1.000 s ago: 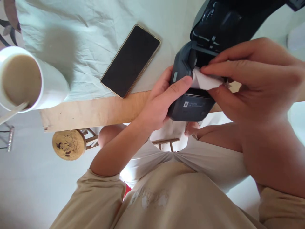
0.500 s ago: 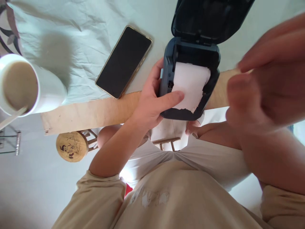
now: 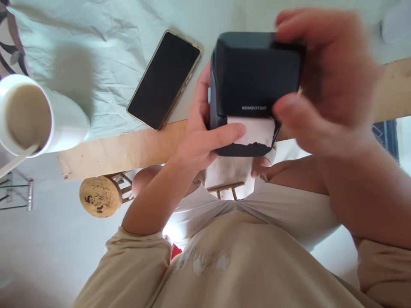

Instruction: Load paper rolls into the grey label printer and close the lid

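We hold the black label printer (image 3: 240,150) in our left hand (image 3: 202,141), over the front edge of the bench (image 3: 125,149); we cannot tell whether it also rests there. The fingers wrap its left side and the thumb lies across the white paper (image 3: 261,130), much as half a second ago. What has changed is the lid (image 3: 257,70): then it stood tipped back and the compartment lay bare, while now it is down over the printer, its NIIMBOT lettering facing up. Only a short strip of paper with a ragged edge shows below it.

Our right hand (image 3: 340,85), earlier off to the right, has come in to the lid's right side, thumb and fingers well spread at its two corners. It is blurred, so we cannot tell whether it grips or merely touches. A second ago it was pinching the paper.

To the left, the dark-screened phone (image 3: 164,80) and the white mug (image 3: 69,119) stay on the pale cloth (image 3: 125,30).
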The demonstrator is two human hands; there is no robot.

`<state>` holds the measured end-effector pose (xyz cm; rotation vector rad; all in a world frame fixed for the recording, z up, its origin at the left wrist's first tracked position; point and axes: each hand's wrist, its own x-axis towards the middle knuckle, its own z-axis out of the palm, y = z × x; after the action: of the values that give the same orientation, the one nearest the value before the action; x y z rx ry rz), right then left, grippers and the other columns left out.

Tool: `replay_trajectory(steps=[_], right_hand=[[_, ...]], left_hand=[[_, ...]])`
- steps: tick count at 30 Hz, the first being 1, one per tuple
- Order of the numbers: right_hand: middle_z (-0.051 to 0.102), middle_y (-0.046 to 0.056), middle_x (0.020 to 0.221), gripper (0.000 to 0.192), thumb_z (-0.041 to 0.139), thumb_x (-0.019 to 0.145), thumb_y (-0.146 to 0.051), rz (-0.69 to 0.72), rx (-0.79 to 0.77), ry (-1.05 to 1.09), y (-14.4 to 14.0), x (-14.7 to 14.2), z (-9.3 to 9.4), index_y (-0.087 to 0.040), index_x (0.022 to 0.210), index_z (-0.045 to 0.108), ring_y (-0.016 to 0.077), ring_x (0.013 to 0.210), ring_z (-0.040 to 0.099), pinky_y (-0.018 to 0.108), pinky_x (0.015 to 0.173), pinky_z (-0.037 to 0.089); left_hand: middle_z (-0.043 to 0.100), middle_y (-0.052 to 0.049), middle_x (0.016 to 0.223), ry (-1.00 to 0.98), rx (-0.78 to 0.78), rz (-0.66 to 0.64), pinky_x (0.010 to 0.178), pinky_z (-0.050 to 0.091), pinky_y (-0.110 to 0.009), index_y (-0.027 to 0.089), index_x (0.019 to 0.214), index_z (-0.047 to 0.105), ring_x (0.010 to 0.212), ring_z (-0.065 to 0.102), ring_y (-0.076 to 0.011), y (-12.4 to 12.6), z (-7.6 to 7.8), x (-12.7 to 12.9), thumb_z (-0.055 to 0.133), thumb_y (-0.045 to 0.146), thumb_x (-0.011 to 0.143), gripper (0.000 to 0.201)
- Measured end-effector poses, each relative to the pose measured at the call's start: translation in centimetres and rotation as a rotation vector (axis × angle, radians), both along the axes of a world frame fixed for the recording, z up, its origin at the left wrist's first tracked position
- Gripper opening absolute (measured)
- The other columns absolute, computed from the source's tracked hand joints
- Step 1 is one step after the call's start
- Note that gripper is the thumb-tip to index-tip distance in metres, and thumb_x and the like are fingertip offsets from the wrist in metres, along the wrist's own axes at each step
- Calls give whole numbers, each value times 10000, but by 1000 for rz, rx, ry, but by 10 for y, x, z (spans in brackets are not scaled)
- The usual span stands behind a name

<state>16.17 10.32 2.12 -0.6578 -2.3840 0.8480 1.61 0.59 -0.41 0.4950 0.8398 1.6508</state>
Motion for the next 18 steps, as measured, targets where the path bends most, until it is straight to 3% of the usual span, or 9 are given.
replay_trajectory(steps=[4, 9, 13, 16, 18], right_hand=[[474, 44, 1337, 550, 517, 907, -469, 38, -40, 137, -15, -7, 1, -99, 1304, 429, 84, 1248, 461, 212, 1057, 430], [475, 57, 1296, 433, 548, 886, -241, 19, -72, 59, -20, -12, 8, -47, 1254, 427, 112, 1354, 402, 185, 1053, 425], [458, 69, 1331, 479, 506, 902, -280, 54, -36, 0, -17, -6, 17, -39, 1304, 410, 111, 1366, 398, 211, 1109, 418], [339, 31, 1511, 597, 504, 921, -347, 21, -61, 28, -20, 24, 19, -157, 1456, 320, 121, 1433, 364, 243, 1199, 348], [301, -13, 1561, 521, 441, 968, -365, -175, -164, 110, -25, 54, 11, -289, 1475, 345, 138, 1403, 436, 281, 1187, 363]], left_hand=[[612, 11, 747, -17, -29, 101, 432, 429, -223, 258, 1009, 542, 518, 568, -110, 2, 3, 6, 725, 419, 738, 364], [555, 25, 670, 53, -90, 12, 462, 408, -210, 213, 923, 596, 510, 525, -84, 2, 1, -2, 724, 351, 758, 250], [553, 31, 657, 44, -88, 11, 452, 399, -196, 213, 914, 593, 503, 514, -77, 2, 2, -1, 702, 325, 774, 210], [541, 29, 635, 24, -76, 85, 405, 373, -183, 203, 838, 601, 468, 495, -66, 5, 4, 7, 711, 333, 746, 194], [550, 24, 635, 0, -74, 128, 391, 383, -181, 191, 791, 603, 460, 507, -63, 7, 4, 9, 721, 339, 728, 200]])
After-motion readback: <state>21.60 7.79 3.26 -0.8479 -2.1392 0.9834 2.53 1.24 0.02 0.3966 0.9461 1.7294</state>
